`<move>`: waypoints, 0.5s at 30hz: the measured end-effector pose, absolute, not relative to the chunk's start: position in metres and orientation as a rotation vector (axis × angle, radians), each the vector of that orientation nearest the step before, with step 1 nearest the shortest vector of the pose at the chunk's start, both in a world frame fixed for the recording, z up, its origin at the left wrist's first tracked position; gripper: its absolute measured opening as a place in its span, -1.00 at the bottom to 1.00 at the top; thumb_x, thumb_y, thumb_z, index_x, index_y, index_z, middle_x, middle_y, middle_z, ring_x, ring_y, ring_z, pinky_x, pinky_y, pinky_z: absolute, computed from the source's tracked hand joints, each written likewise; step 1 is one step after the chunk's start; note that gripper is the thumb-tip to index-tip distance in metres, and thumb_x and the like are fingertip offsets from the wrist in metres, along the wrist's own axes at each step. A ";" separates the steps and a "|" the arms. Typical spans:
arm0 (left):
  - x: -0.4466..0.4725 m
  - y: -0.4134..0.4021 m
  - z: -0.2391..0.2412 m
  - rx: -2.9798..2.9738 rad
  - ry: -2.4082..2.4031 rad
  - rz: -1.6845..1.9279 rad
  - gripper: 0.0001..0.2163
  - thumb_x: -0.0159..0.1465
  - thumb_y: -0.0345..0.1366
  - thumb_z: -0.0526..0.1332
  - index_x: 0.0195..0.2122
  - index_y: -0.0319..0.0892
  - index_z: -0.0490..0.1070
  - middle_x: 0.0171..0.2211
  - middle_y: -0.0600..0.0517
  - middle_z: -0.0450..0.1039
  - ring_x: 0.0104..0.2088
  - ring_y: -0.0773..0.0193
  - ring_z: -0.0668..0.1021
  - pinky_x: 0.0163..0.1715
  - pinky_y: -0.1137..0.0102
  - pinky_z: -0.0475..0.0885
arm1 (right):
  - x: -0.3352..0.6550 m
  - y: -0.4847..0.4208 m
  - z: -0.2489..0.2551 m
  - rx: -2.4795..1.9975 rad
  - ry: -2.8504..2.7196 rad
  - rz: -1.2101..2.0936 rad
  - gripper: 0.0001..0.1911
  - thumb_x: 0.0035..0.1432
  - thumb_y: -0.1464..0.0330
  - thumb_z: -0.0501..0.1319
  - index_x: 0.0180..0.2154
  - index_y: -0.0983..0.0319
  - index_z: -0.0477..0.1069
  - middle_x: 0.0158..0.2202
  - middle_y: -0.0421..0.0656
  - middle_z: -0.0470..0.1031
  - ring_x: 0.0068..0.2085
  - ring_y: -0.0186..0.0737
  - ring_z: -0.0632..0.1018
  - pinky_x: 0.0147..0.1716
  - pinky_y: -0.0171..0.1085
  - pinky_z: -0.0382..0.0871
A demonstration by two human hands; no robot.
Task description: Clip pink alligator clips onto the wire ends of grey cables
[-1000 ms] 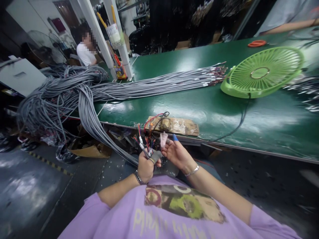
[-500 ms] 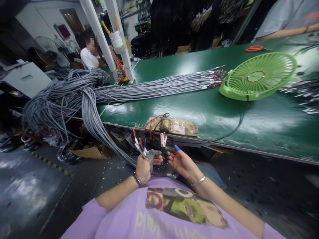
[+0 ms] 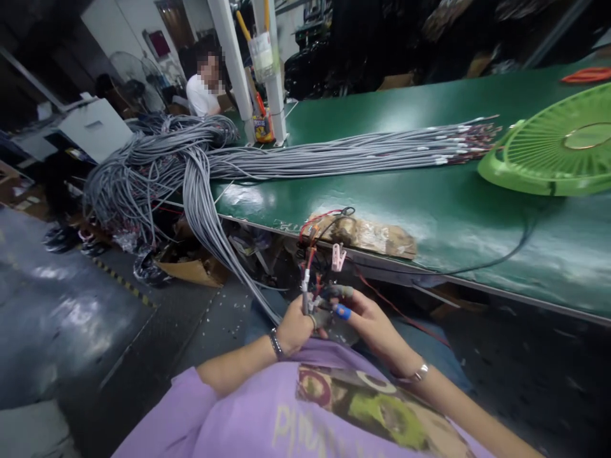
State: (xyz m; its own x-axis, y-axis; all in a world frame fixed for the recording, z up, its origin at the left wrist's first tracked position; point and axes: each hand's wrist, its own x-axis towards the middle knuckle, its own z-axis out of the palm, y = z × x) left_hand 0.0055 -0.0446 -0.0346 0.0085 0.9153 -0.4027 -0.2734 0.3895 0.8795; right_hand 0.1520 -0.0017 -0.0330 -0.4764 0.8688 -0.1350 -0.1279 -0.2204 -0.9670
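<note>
My left hand (image 3: 294, 328) is closed around the end of a grey cable (image 3: 305, 287), whose thin coloured wires stick up above my fist. My right hand (image 3: 370, 320) sits just to its right, with a grey finger cot and a blue one on the fingertips, pinching at those wires. Both hands are held low in front of my purple shirt, below the edge of the green bench (image 3: 429, 210). A pink clip (image 3: 338, 257) hangs from red and black leads just above my hands.
A thick bundle of grey cables (image 3: 344, 156) lies across the bench and spills off its left end in a heap (image 3: 143, 172). A green fan (image 3: 554, 152) lies flat at the right. A taped brown block (image 3: 372, 235) sits at the bench edge. A person in white sits far back left.
The view has swung left and nearer the bench. My right hand, held open a moment ago, has closed in on the wires held by my left hand.
</note>
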 end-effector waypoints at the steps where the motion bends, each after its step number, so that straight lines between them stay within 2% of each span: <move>1: 0.007 -0.047 -0.038 0.710 1.182 1.043 -0.56 -0.19 -0.15 0.49 -0.36 -0.21 0.37 -0.55 0.14 0.41 -0.63 0.41 0.42 -0.68 0.51 0.30 | 0.153 -0.003 -0.033 -0.941 -1.397 1.715 -0.57 -0.09 0.05 0.38 -0.23 0.19 0.50 -0.36 -0.15 0.52 -0.36 -0.22 0.48 -0.31 -0.25 0.41; 3: 0.009 -0.051 -0.041 0.755 1.141 1.004 -0.53 -0.22 -0.17 0.50 -0.32 -0.21 0.38 -0.51 0.14 0.40 -0.58 0.39 0.43 -0.63 0.48 0.37 | 0.157 -0.005 -0.034 -0.963 -1.512 1.603 -0.63 -0.05 0.05 0.35 -0.32 0.19 0.51 -0.37 -0.14 0.51 -0.34 -0.19 0.49 -0.30 -0.25 0.42; 6: 0.010 -0.056 -0.039 0.802 1.141 0.951 -0.51 -0.22 -0.13 0.51 -0.31 -0.21 0.39 -0.52 0.14 0.39 -0.60 0.39 0.42 -0.62 0.46 0.36 | 0.161 -0.010 -0.039 -1.007 -1.515 1.573 -0.66 -0.03 0.05 0.33 -0.37 0.19 0.50 -0.38 -0.12 0.53 -0.33 -0.16 0.50 -0.30 -0.24 0.43; 11: 0.008 -0.063 -0.035 0.888 1.179 0.924 -0.54 -0.11 0.09 0.41 -0.44 -0.22 0.40 -0.59 0.08 0.43 -0.63 0.39 0.41 -0.59 0.46 0.31 | 0.167 -0.018 -0.051 -1.119 -1.313 1.667 -0.63 -0.04 0.03 0.33 -0.40 0.21 0.48 -0.49 -0.15 0.47 -0.46 -0.22 0.44 -0.44 -0.28 0.37; 15: 0.008 -0.064 -0.036 0.841 1.250 1.084 -0.44 -0.06 0.27 0.27 -0.49 -0.24 0.46 -0.56 -0.03 0.50 -0.54 0.28 0.51 -0.52 0.42 0.36 | 0.173 -0.017 -0.054 -1.127 -1.154 1.686 -0.60 -0.11 0.01 0.36 -0.44 0.20 0.45 -0.52 -0.19 0.41 -0.50 -0.29 0.36 -0.51 -0.32 0.28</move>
State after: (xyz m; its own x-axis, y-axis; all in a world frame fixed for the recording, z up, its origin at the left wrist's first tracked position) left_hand 0.0076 -0.0635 -0.0365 -0.0180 0.9515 -0.3070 -0.1695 0.2997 0.9388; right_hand 0.1730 -0.0167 -0.0541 -0.2962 0.9265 -0.2322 -0.1183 -0.2768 -0.9536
